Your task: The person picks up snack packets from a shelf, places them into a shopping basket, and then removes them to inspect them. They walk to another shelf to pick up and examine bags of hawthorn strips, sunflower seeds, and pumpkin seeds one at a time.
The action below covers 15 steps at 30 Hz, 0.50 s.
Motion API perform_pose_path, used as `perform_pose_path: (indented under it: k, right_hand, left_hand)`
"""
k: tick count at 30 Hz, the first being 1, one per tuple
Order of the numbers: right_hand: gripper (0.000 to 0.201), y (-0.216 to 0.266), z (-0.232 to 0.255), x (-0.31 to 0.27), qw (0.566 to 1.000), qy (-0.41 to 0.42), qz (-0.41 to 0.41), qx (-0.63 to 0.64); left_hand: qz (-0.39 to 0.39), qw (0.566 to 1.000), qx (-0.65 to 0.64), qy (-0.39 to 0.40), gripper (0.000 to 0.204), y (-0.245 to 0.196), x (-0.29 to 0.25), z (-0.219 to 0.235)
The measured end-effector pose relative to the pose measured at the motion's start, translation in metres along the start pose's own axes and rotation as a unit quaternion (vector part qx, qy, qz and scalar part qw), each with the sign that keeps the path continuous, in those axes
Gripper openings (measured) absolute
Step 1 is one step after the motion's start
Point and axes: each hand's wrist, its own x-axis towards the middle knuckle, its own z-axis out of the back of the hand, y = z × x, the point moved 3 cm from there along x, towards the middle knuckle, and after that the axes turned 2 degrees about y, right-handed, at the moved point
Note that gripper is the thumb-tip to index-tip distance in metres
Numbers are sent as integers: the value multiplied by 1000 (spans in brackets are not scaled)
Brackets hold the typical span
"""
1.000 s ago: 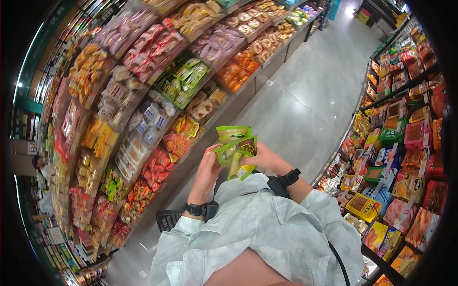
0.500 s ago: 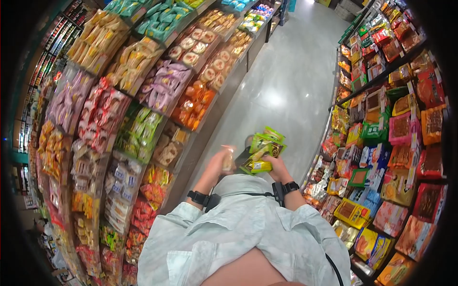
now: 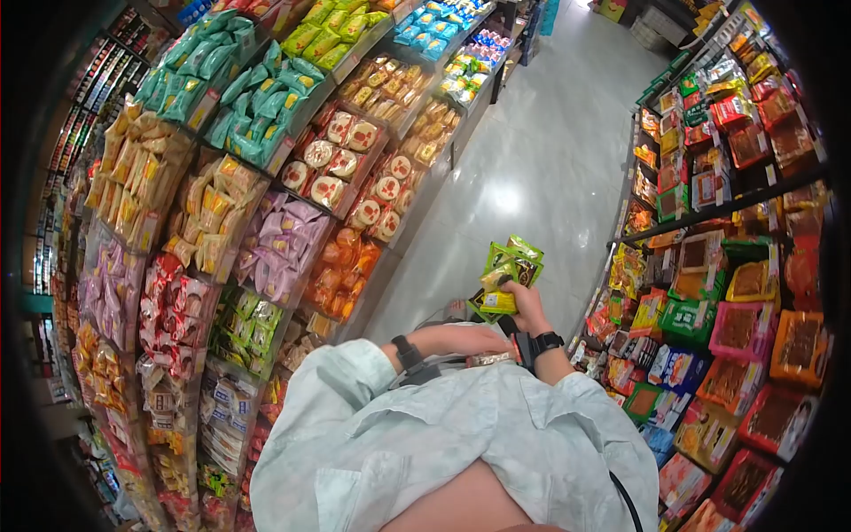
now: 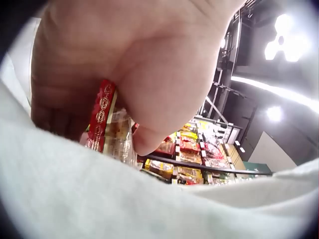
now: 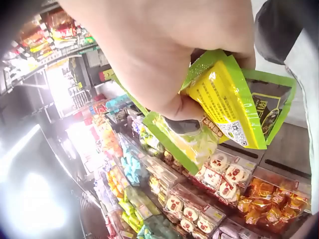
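Note:
Bent across the front of the shirt, my left hand (image 3: 468, 340) (image 4: 134, 59) grips a small clear packet (image 3: 490, 358) (image 4: 119, 137) with a red patterned edge; its fingertips are partly hidden. My right hand (image 3: 530, 309) (image 5: 164, 50) pinches several green-edged packets (image 3: 511, 269) (image 5: 219, 99) between thumb and fingers, out over the aisle. One of them shows a yellow back with a printed code in the right wrist view. The clear packet lies below the right hand, near its wristband.
Tiered bins of wrapped snacks (image 3: 284, 235) slope along the left, with orange packets (image 3: 342, 273) nearest the hands. Packaged foods (image 3: 745, 328) fill the right-hand shelves behind a dark rail (image 3: 727, 206). A grey floor (image 3: 532, 151) runs between them.
The hands have parted. My left hand has drawn the clear packet away from the green ones and swung right across the shirt. The green packets stay in my right hand; the view has shifted along the shelves.

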Motion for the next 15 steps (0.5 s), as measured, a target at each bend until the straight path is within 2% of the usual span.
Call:
perform_pose_path:
  k: [2, 5, 7, 13, 14, 15]
  right_hand:
    - [33, 22, -2, 26, 1000, 4, -21, -22]
    - [33, 62, 7, 72, 999, 16, -28, -28]
    - [33, 76, 21, 91, 999, 14, -43, -4]
    - [31, 179, 15, 175, 990, 40, -72, 117]
    - [31, 194, 12, 190, 994, 30, -37, 94]
    - [31, 209, 7, 204, 994, 32, -49, 87]
  left_hand:
    - [35, 999, 17, 13, 45, -25, 24, 18]
    - [-8, 1000, -11, 7, 42, -69, 55, 48]
    - [-20, 999, -31, 24, 38, -117, 58, 78]
    - [7, 998, -53, -36, 39, -204, 88, 165]
    - [12, 997, -62, -48, 39, -211, 91, 179]
    - [18, 995, -73, -59, 39, -216, 96, 191]
